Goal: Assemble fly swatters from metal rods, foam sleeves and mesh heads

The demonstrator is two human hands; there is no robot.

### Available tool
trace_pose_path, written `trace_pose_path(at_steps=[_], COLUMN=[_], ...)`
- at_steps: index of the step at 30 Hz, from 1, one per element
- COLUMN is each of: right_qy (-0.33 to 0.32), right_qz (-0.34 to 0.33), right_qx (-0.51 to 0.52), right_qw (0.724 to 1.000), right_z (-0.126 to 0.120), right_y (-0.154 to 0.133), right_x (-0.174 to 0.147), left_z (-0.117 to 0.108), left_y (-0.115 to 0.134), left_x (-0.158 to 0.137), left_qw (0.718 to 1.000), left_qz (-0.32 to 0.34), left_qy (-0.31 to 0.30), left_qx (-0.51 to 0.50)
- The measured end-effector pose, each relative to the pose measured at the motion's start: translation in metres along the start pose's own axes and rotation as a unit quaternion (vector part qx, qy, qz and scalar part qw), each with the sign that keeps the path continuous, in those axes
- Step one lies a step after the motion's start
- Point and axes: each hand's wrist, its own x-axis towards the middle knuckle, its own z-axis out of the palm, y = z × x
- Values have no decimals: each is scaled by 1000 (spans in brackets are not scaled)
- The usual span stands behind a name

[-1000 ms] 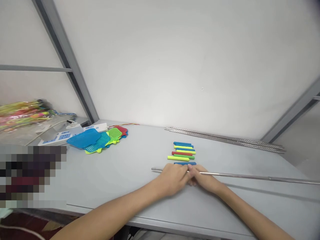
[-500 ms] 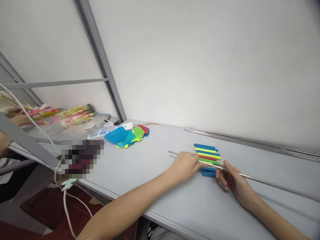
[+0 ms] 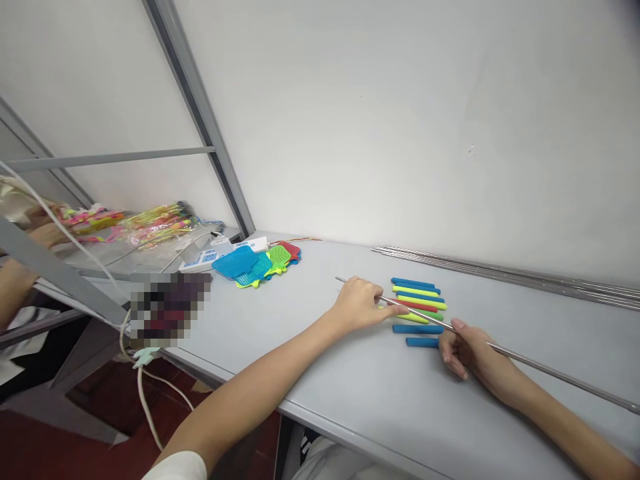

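Note:
A slim metal rod, thinner toward its left end like a telescopic one, slants across the table in front of me. Near that thin end my left hand is closed around it, thumb stretched along the rod. My right hand pinches its middle between thumb and fingers, the other fingers curled. Below and behind the rod lies a row of several coloured plastic tubes, blue, yellow, red and green. The rod and my left hand partly cover some of them.
Several metal rods lie along the wall. Fly swatter heads are piled beside a white power strip. At left stand a grey frame post, bagged colourful items and another person's arm. A cable hangs off the table edge.
My left hand has shifted a little left and away from me with the rod, uncovering more of the tubes. My right hand still grips the rod. The camera view has shifted slightly.

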Motion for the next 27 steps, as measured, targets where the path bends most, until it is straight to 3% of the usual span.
trace_pose_path(at_steps=[11,15,27], right_qy=[-32,-42,-60], right_qz=[9,9,-8], right_qx=[14,24,33], right_qw=[999,999,998], right_z=[-6,-10,-13], right_y=[-2,-3,-4], right_x=[1,2,4], left_z=[2,0,2], left_y=[12,19,16], left_x=[-7,-10,-7], left_qw=[996,998,998], left_qz=[-64,-54,-37], left_qy=[-61,-38,-55], left_qx=[7,3,-1])
